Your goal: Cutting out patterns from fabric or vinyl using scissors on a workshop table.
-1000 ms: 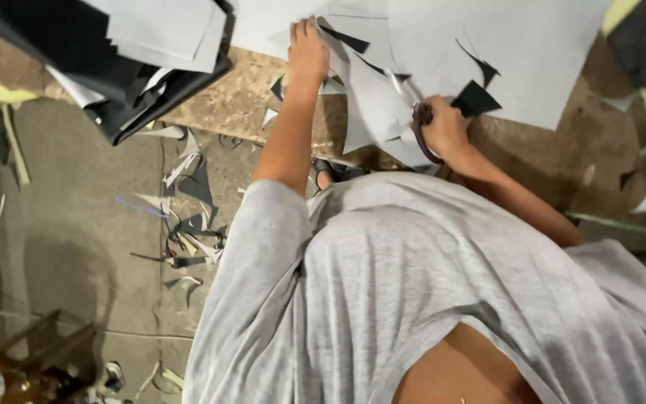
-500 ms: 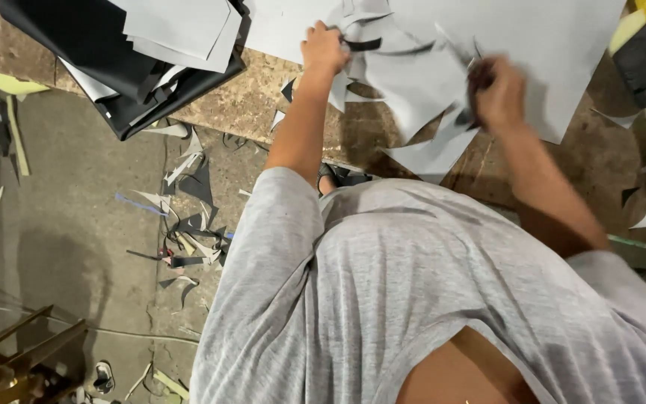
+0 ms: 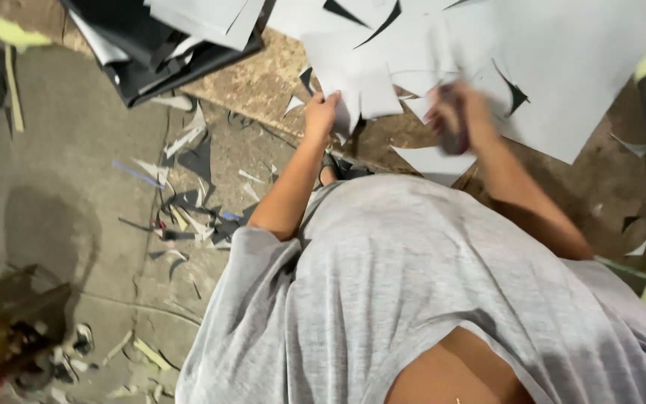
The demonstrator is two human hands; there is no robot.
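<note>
1. The left hand [image 3: 321, 111] pinched the near edge of a grey sheet [image 3: 371, 71], fingers closed on it, seemingly to pin it flat against the chipboard table [image 3: 263, 75]
2. The right hand [image 3: 457, 116] was blurred over the same sheet, just right of the left; it seemed wrapped round a dark tool [image 3: 454, 138], though its grip I cannot tell
3. Offcuts [image 3: 188, 217] littered the floor at the left, below the table's edge; a black stack [image 3: 158, 52] sat far left

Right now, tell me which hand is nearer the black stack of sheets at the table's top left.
Left. The left hand grips the grey sheet's edge, closer to the black stack. The right hand, blurred, holds a dark tool farther right.
</note>
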